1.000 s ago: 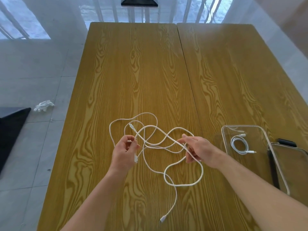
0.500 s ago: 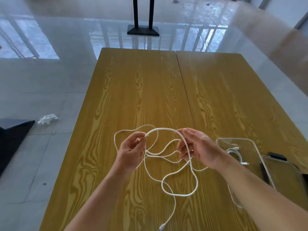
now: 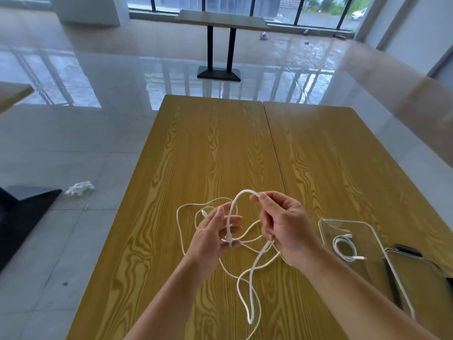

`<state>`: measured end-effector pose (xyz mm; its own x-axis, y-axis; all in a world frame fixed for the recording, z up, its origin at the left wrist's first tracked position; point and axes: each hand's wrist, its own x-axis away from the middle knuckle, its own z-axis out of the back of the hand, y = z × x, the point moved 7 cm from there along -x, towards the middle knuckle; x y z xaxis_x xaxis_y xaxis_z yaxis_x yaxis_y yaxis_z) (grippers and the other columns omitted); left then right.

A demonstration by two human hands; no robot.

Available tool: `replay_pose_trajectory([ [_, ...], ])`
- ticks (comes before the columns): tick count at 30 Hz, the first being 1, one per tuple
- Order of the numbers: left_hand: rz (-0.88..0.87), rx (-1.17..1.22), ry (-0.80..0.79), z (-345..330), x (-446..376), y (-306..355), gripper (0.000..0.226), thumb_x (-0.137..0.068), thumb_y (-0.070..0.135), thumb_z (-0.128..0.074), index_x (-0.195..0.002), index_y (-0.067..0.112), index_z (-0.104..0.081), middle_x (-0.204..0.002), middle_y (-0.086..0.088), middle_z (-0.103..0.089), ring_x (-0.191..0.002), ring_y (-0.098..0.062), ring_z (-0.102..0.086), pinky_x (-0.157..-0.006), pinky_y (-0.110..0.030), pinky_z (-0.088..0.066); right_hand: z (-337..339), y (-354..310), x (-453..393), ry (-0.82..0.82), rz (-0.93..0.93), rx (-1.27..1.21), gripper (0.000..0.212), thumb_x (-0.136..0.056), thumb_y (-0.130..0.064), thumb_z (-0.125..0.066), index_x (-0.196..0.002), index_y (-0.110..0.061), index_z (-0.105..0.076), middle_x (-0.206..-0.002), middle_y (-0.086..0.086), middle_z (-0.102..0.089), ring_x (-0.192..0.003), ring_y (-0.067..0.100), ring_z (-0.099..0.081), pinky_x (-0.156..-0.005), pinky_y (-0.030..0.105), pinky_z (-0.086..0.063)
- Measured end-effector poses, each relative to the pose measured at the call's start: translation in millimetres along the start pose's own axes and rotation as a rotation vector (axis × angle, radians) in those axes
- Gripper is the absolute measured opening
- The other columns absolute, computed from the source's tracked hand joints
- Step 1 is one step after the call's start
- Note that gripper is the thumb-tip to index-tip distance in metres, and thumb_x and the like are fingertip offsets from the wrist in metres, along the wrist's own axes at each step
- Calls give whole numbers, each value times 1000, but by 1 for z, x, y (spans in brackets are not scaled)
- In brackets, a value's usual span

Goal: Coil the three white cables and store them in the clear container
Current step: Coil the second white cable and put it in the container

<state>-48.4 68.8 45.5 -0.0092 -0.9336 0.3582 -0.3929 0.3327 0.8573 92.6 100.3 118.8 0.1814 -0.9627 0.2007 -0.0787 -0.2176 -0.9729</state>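
A thick white cable (image 3: 252, 285) arches between both hands above the wooden table (image 3: 220, 148). My left hand (image 3: 213, 238) pinches its plug end between the fingertips. My right hand (image 3: 285, 225) grips the cable farther along, and the rest hangs down in a loop to the table. A thinner white cable (image 3: 182, 224) lies tangled on the table behind my left hand. The clear container (image 3: 353, 224) stands to the right, with a small coiled white cable (image 3: 343, 245) inside it.
A clear lid with a dark rim (image 3: 416, 271) lies right of the container at the table edge. A seam splits the tabletop into two halves. Beyond are a glossy floor, another table (image 3: 220, 20) and a white rag (image 3: 79, 187) on the floor.
Both hands have lifted the thick cable higher and formed a taller arch. My left hand now holds the plug end. The view has tilted up, showing more of the room.
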Motion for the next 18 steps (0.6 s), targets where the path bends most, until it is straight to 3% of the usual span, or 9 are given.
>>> replay_pose_trajectory([
  [4, -35, 13, -65, -8, 8, 6, 46, -98, 50, -36, -125, 25, -64, -96, -7, -71, -71, -12, -54, -65, -28, -41, -7, -3, 8, -10, -26, -124, 26, -103, -10, -47, -96, -5, -72, -54, 5, -47, -40, 12, -34, -39, 25, -32],
  [6, -46, 36, -106, -12, 9, 11, 57, -89, 61, -35, -128, 29, -61, -98, -8, -68, -70, -12, -50, -68, -29, -38, -11, -1, 13, -69, -51, -152, 30, -100, -2, -45, -98, -5, -75, -57, 8, -50, -43, 15, -36, -43, 27, -35],
  [8, -63, 19, -135, -15, 8, 14, 60, -86, 69, -35, -131, 37, -58, -111, -12, -66, -82, -22, -56, -78, -35, -45, -15, 2, 18, -120, -46, -92, 33, -98, 2, -47, -96, -9, -78, -60, 9, -55, -46, 15, -41, -45, 28, -38],
  [10, -84, 21, -148, -17, 7, 17, 59, -83, 75, -39, -132, 47, -55, -129, -15, -61, -106, -38, -62, -96, -50, -50, -19, 3, 23, -157, -8, 87, 27, -97, -1, -54, -94, -13, -79, -63, 7, -62, -49, 13, -47, -47, 26, -41],
  [13, -126, 14, -128, -19, 8, 23, 55, -83, 70, -40, -134, 50, -50, -135, -8, -56, -117, -32, -62, -100, -58, -49, -22, 7, 28, -155, -3, 233, 6, -93, -7, -66, -92, -6, -72, -66, 3, -69, -51, 13, -54, -48, 26, -46],
  [18, -155, -54, -9, -22, 10, 28, 31, -103, 48, -35, -123, 45, -58, -125, -7, -62, -112, -33, -64, -87, -45, -59, -28, 13, 31, -141, 24, 368, 9, -90, -13, -73, -83, -10, -70, -64, 5, -67, -49, 15, -56, -47, 28, -50],
])
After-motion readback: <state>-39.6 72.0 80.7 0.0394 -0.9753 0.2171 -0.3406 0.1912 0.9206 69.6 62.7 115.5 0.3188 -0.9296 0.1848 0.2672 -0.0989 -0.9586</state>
